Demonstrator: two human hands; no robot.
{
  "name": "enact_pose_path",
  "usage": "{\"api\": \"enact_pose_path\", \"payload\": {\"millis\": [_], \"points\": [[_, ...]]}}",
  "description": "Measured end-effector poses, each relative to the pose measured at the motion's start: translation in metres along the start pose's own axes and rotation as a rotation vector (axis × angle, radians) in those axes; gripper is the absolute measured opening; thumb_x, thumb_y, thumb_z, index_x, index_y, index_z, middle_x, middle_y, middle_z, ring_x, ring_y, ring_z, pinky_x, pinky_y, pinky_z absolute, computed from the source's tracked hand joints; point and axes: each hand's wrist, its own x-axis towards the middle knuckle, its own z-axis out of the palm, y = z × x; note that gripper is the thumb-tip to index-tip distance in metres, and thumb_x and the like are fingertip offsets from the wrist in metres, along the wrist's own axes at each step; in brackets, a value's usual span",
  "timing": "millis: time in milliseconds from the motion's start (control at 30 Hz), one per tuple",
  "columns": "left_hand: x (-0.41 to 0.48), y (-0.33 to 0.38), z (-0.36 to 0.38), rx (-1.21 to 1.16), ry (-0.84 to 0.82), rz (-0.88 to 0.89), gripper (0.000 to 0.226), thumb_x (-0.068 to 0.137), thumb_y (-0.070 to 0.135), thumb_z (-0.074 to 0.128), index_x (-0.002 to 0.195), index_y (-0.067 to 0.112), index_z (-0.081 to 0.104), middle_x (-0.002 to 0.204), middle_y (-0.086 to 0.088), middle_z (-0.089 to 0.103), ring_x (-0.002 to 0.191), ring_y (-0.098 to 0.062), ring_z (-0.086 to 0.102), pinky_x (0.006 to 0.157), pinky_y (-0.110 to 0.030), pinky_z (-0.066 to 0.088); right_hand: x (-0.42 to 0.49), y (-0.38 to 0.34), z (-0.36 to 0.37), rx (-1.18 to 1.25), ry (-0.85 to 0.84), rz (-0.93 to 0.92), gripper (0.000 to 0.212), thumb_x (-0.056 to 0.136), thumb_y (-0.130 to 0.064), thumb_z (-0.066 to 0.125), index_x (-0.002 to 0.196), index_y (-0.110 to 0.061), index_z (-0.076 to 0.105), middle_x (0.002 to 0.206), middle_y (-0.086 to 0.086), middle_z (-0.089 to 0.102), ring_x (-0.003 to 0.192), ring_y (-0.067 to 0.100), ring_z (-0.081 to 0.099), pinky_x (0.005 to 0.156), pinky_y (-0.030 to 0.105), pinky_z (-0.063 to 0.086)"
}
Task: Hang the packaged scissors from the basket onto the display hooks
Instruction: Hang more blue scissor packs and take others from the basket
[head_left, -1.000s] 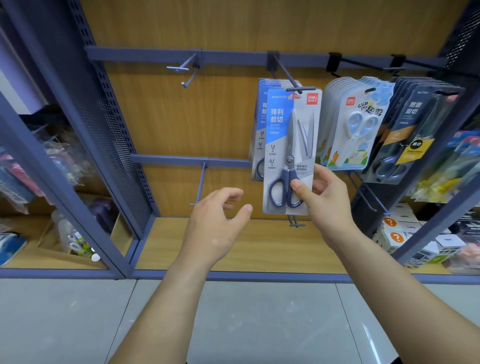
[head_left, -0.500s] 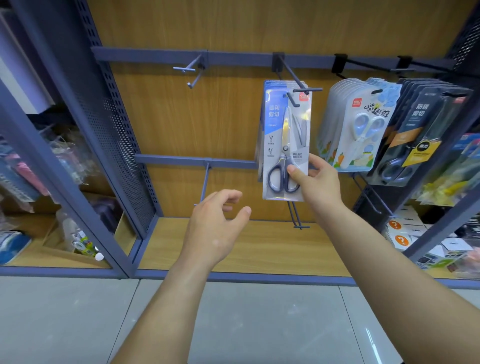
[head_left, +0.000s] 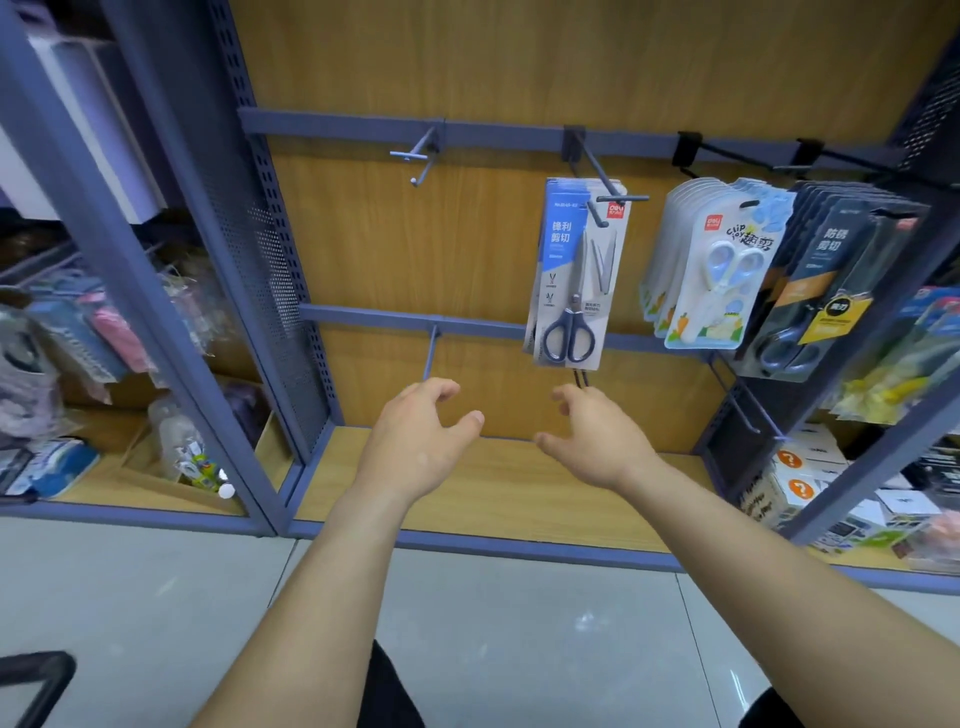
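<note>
Packaged scissors (head_left: 574, 275) hang on the display hook (head_left: 605, 179); left hand (head_left: 421, 441) and right hand (head_left: 597, 441) — fingers loosely spread, holding nothing — hover below, apart over the wooden shelf (head_left: 519, 499).

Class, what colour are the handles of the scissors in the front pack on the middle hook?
Dark blue-grey handles, clearest in the head view.
</note>
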Motion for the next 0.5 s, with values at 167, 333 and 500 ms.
{"api": "enact_pose_path", "payload": {"millis": [167,333,500], "points": [[-0.044,-0.037,-0.081,0.282,0.003,-0.041,0.056,0.095,0.051,0.063,0.144,0.027,0.053,0.145,0.007,0.054,0.129,-0.018,0.055,0.104,-0.039,0.048,-0.041,-0.093,0.000,-0.170,-0.110,-0.315,0.062,0.093,-0.046,0.066,0.148,-0.023,0.046,0.139,0.004,0.052,0.128,0.029,0.053,0.100,0.042,0.050],[-0.166,-0.112,-0.183,0.453,0.067,-0.264,0.053,0.093,0.050,0.065,0.141,0.028,0.055,0.144,0.005,0.054,0.125,-0.020,0.059,0.100,-0.036,0.048,-0.091,-0.208,0.032,-0.211,-0.190,-0.618,0.057,0.096,-0.045,0.061,0.146,-0.023,0.046,0.139,0.006,0.050,0.128,0.032,0.051,0.097,0.043,0.050],[-0.335,-0.177,-0.245,0.463,0.145,-0.527,0.076,0.076,0.071,0.054,0.133,0.022,0.064,0.133,-0.001,0.065,0.121,-0.023,0.062,0.103,-0.035,0.045,-0.169,-0.311,0.089,-0.235,-0.318,-0.917,0.053,0.097,-0.049,0.060,0.142,-0.022,0.051,0.137,0.006,0.052,0.127,0.031,0.051,0.092,0.041,0.048]]}}
